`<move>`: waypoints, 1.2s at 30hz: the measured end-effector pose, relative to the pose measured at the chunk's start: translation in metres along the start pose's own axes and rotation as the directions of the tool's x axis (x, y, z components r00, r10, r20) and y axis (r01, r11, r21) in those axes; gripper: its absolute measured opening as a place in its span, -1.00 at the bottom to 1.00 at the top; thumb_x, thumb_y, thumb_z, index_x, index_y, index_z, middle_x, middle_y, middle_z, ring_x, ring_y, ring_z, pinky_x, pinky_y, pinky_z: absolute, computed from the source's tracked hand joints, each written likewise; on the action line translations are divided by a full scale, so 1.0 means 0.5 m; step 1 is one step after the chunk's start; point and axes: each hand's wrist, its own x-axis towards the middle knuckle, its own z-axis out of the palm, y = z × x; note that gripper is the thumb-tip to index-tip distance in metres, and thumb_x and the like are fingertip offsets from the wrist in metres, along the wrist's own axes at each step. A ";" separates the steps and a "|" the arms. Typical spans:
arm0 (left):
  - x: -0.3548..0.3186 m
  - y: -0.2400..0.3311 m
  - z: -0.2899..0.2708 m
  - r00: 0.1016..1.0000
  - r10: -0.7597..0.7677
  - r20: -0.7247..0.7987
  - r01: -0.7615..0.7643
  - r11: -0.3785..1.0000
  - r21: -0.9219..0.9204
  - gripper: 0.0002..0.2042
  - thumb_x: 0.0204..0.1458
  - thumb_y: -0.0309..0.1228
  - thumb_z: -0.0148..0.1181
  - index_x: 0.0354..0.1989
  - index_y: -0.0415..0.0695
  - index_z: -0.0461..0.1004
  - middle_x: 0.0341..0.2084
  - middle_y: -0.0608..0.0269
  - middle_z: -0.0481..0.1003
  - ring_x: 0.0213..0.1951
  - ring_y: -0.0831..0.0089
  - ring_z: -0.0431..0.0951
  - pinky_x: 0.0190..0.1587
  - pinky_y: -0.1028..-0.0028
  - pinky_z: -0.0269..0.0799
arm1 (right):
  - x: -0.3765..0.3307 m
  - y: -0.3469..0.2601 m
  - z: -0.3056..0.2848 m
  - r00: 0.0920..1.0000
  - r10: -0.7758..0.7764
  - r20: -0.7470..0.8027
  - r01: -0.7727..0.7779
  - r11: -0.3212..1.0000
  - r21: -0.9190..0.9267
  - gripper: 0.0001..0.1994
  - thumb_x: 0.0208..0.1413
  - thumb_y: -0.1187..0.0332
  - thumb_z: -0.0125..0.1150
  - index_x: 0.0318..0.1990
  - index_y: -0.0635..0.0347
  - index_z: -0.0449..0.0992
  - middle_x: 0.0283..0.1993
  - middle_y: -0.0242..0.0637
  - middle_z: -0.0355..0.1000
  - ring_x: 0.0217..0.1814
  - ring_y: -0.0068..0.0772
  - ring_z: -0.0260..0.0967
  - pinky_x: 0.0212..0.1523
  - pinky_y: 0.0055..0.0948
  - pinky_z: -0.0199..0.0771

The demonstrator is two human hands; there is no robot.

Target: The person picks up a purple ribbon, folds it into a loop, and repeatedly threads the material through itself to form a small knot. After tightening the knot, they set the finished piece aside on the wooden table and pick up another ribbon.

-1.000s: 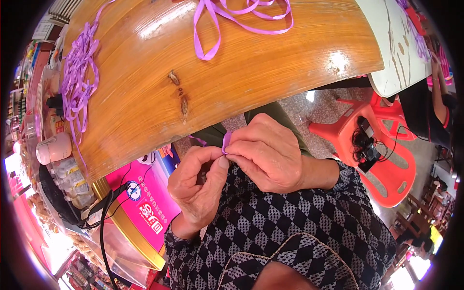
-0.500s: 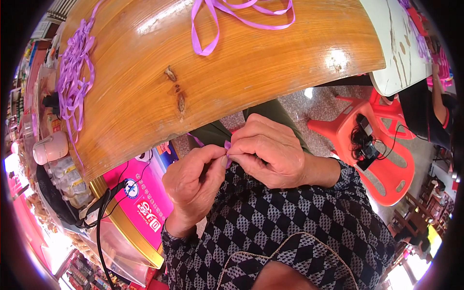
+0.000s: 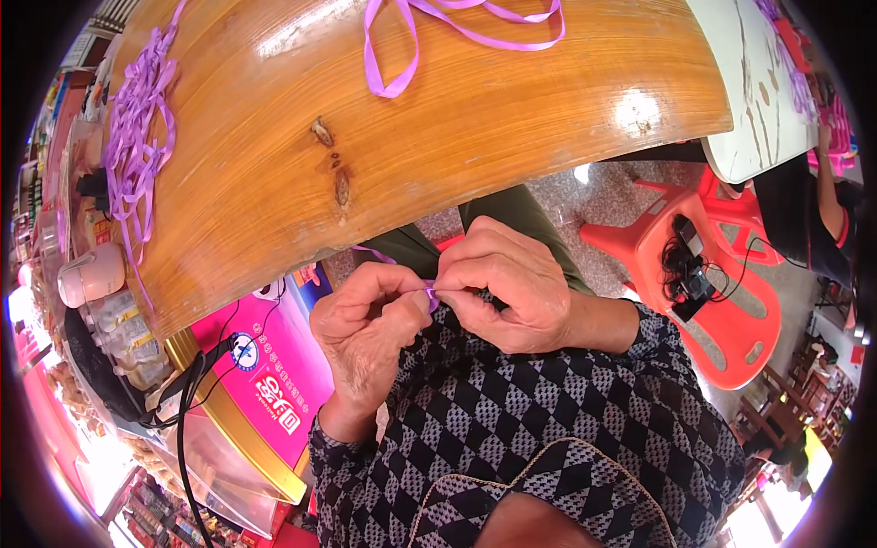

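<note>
Both my hands meet over my lap, just below the table's near edge, fingertips close together. My left hand pinches a purple ribbon between thumb and forefinger. Pressed up close from the other side, my right hand pinches the same ribbon. A small fold of it shows between the fingertips; whether it is knotted I cannot tell. One strand runs from my left hand up to the table edge. On the wooden table, a loop of purple ribbon lies at the far side, and a tangled ribbon pile lies along the left edge.
At right stands a red plastic stool with a black cable bundle on it. A white marbled table adjoins the wooden one, with another person beside it. Left are a pink jug, a pink box and black cables.
My left hand has turned slightly, its fingers rising a little, and the ribbon fold between the fingertips has shifted. My right hand has barely moved.
</note>
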 end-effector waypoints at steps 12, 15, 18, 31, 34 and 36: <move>-0.011 0.004 0.007 0.993 0.101 -0.055 -0.088 0.977 0.195 -0.97 -0.10 -0.64 0.11 -0.46 -0.27 0.43 -0.64 0.47 0.37 -0.59 0.77 0.28 -0.55 0.72 0.17 | 0.009 -0.003 -0.010 0.987 -0.136 0.081 0.149 0.973 -0.177 -0.73 -0.36 0.66 0.28 -0.38 0.38 0.43 -0.40 -0.14 0.39 -0.53 -0.25 0.28 -0.56 -0.39 0.22; -0.011 0.003 0.007 0.980 0.199 -0.010 -0.184 0.926 0.331 -0.96 -0.11 -0.65 0.12 -0.47 -0.27 0.43 -0.66 0.43 0.37 -0.60 0.75 0.29 -0.58 0.69 0.18 | -0.005 0.005 0.004 0.980 -0.196 0.036 0.199 0.956 -0.216 -0.72 -0.40 0.66 0.27 -0.38 0.39 0.43 -0.44 -0.13 0.38 -0.55 -0.26 0.28 -0.57 -0.39 0.20; -0.010 -0.004 0.015 0.952 0.307 -0.013 -0.282 0.889 0.361 -0.97 -0.13 -0.63 0.08 -0.49 -0.29 0.44 -0.67 0.43 0.36 -0.62 0.74 0.26 -0.57 0.71 0.14 | -0.009 0.010 0.013 0.967 -0.253 -0.019 0.239 0.933 -0.269 -0.74 -0.39 0.66 0.24 -0.40 0.40 0.43 -0.47 -0.12 0.37 -0.56 -0.28 0.28 -0.60 -0.41 0.18; -0.010 -0.019 0.020 0.998 0.033 -0.050 -0.038 0.993 -0.110 -0.90 -0.05 -0.63 0.12 -0.32 -0.27 0.45 -0.50 0.40 0.41 -0.51 0.70 0.36 -0.47 0.71 0.25 | -0.028 0.016 -0.009 0.870 -0.476 0.129 0.481 0.764 -0.429 -0.79 -0.27 0.56 0.25 -0.38 0.41 0.48 -0.35 -0.14 0.43 -0.49 -0.35 0.31 -0.59 -0.48 0.23; -0.018 -0.030 0.011 1.000 0.017 -0.022 -0.021 0.978 -0.208 -0.84 -0.05 -0.65 0.13 -0.25 -0.32 0.43 -0.43 0.33 0.43 -0.44 0.66 0.40 -0.39 0.68 0.31 | -0.027 0.012 -0.014 0.884 -0.435 0.174 0.466 0.775 -0.426 -0.75 -0.29 0.50 0.27 -0.36 0.40 0.49 -0.32 -0.11 0.43 -0.43 -0.35 0.32 -0.55 -0.49 0.24; -0.021 -0.034 0.009 0.997 0.076 0.016 -0.070 0.969 -0.236 -0.84 -0.07 -0.67 0.13 -0.27 -0.35 0.43 -0.38 0.28 0.42 -0.38 0.60 0.41 -0.29 0.64 0.34 | -0.028 0.012 -0.012 0.880 -0.446 0.165 0.471 0.769 -0.433 -0.73 -0.32 0.48 0.27 -0.36 0.40 0.49 -0.31 -0.10 0.43 -0.41 -0.35 0.32 -0.54 -0.49 0.24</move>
